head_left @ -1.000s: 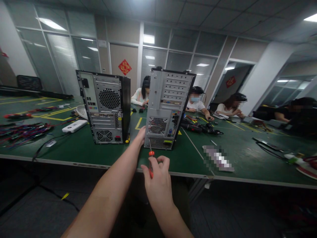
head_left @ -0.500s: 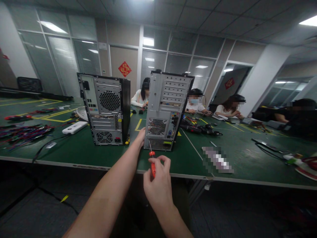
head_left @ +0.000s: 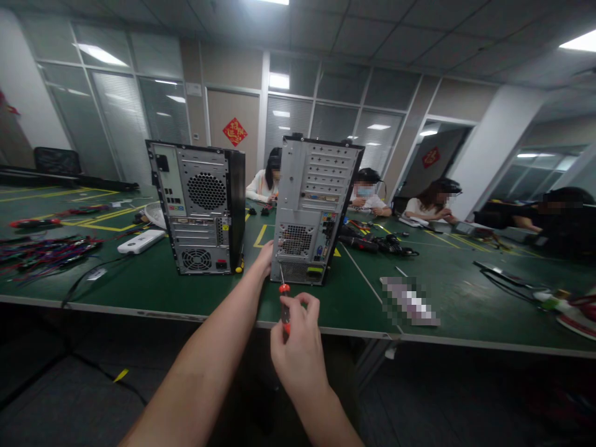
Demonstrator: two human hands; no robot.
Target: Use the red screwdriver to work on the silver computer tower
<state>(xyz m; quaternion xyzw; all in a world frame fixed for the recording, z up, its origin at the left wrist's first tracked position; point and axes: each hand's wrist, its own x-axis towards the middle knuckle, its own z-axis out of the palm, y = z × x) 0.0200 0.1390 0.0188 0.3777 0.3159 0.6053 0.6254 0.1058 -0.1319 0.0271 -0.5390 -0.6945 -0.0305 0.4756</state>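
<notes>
A computer tower (head_left: pixel 293 174) stands upright on the green table, its grey metal back facing me. My right hand (head_left: pixel 298 332) pinches the red and dark handle of a screwdriver (head_left: pixel 285 290) between thumb and fingers. The shaft points up and away, its tip at the tower's lower left back; whether it sits in a screw is too small to tell. Against the tower's left side lies my left hand (head_left: pixel 264 261), its fingers mostly hidden behind the case. To the left is a second computer tower (head_left: pixel 200 211), also back-side toward me.
A yellow-and-black tool (head_left: pixel 239 266) lies beside the second tower. Leftward are a white power bank-like box (head_left: pixel 141 241) and a heap of thin cables (head_left: pixel 51 251). Black cables (head_left: pixel 386 243) and a blurred-out flat object (head_left: pixel 410 301) lie on the right. Several people sit across the table.
The screwdriver handle has turned in my right hand's fingers, and the thumb has shifted. Its tip stays at the same spot on the tower. My left hand has not moved.
</notes>
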